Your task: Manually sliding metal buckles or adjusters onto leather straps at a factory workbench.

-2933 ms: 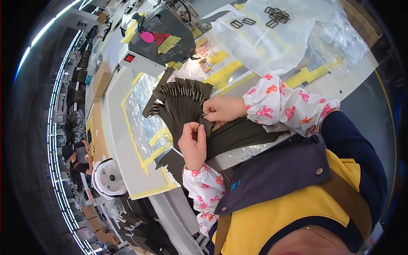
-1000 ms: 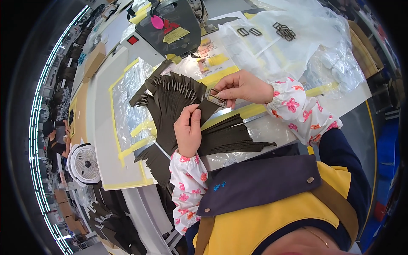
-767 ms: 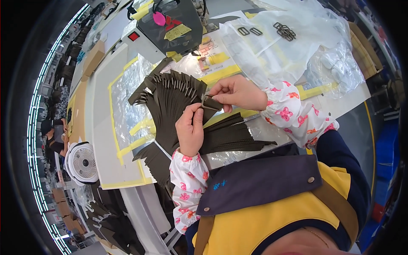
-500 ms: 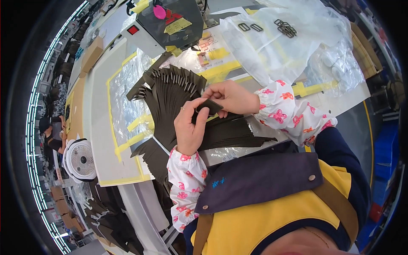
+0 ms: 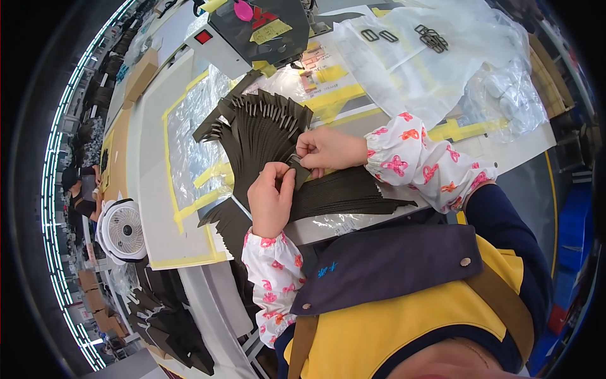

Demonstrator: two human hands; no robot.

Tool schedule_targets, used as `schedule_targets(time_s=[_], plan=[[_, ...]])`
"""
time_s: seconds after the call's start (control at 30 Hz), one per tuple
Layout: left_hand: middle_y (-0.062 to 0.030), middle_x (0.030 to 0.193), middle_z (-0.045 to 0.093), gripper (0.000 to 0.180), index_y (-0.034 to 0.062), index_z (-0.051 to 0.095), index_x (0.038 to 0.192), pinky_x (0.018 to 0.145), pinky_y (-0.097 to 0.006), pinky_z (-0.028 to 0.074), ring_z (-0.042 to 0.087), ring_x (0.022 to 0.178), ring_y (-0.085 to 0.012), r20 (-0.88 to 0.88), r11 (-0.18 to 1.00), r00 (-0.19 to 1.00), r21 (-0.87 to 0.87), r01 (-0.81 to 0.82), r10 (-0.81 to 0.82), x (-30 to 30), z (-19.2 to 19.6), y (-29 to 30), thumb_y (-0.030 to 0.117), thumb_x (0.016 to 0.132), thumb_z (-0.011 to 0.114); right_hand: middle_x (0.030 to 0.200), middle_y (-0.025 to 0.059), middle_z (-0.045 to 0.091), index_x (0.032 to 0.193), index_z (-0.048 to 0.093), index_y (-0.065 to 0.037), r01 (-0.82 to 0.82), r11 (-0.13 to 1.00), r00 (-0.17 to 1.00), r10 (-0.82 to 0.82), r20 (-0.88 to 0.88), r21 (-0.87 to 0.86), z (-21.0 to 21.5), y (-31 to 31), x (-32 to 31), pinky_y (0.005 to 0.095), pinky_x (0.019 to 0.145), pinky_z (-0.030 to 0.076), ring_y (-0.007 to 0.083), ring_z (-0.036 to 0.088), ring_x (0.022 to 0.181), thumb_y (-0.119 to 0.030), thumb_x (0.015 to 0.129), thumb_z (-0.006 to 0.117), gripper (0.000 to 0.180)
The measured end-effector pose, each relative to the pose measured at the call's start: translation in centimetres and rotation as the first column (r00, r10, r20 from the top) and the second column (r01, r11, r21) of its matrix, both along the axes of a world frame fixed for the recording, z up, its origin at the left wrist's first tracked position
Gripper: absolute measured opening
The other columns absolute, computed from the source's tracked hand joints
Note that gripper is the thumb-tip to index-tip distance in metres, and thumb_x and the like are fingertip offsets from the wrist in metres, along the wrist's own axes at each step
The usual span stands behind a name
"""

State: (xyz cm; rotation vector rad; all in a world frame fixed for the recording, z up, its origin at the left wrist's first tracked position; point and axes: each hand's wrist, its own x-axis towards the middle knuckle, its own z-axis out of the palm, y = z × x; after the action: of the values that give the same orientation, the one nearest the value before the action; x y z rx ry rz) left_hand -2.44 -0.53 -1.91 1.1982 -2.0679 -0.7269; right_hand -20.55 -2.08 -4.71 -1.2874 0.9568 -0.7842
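My left hand (image 5: 271, 199) and my right hand (image 5: 331, 148) meet above a fanned pile of dark olive fabric straps (image 5: 262, 142). Between them, pinched by the fingers of both, is the end of one olive strap (image 5: 300, 170). A thin light glint beside my right fingertips looks like a metal edge, but the fingers hide most of it. Many straps in the pile end in a narrow pale metal piece along the far edge. More straps (image 5: 347, 194) spread to the right beneath my hands.
A dark machine (image 5: 259, 35) with a red switch stands at the far side. Several metal slide buckles (image 5: 432, 39) lie on white plastic sheeting (image 5: 398, 76) at far right. A white fan (image 5: 122, 232) is at left, with dark pieces (image 5: 167, 322) hanging below. Another person works far left.
The held strap end has turned and come down closer to the pile. My right hand has shifted slightly left and lower, and my left fingers have drawn into a tighter pinch.
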Motion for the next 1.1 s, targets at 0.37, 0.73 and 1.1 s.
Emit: schedule_targets(time_s=[0.37,0.73,1.1], plan=[[0.001,0.076,0.054,0.026,-0.0017,0.048,0.105,0.055,-0.018,0.04,0.049,0.063,-0.0049,-0.384,0.914,0.922,0.352,0.202,-0.056,-1.6,0.3,0.1,0.006,0.082,0.057,0.064,0.0016,0.056,0.081,0.052,-0.001,-0.011,0.958,0.998,-0.005,-0.056,-0.287,2.7,0.9,-2.5,0.0216,0.048,0.041,0.0072,0.052,0.054,-0.007,0.077,0.056,0.008],[-0.0128,0.089,0.054,0.02,-0.0007,0.057,0.095,0.062,-0.03,0.047,0.058,0.07,-0.0204,-0.035,0.986,0.999,-0.166,0.002,-0.008,-5.0,-0.7,-0.6,-0.002,0.075,0.059,0.078,0.0114,0.06,0.087,0.057,-0.004,0.22,0.553,0.445,-0.79,-0.423,-0.803,0.5,-4.4,-17.7,0.0359,0.065,0.046,0.0285,0.058,0.072,-0.015,0.075,0.056,0.016],[-0.0129,0.078,0.059,0.017,0.002,0.061,0.086,0.061,-0.038,0.044,0.056,0.07,-0.0324,0.261,0.918,0.89,-0.026,0.395,-0.375,-5.5,-0.4,0.0,0.017,0.078,0.06,0.091,0.0119,0.057,0.083,0.06,-0.004,0.22,0.736,-0.285,-0.579,-0.764,-0.64,-1.7,-5.7,-31.8,0.0394,0.07,0.047,0.0284,0.055,0.09,-0.016,0.078,0.053,0.015]])
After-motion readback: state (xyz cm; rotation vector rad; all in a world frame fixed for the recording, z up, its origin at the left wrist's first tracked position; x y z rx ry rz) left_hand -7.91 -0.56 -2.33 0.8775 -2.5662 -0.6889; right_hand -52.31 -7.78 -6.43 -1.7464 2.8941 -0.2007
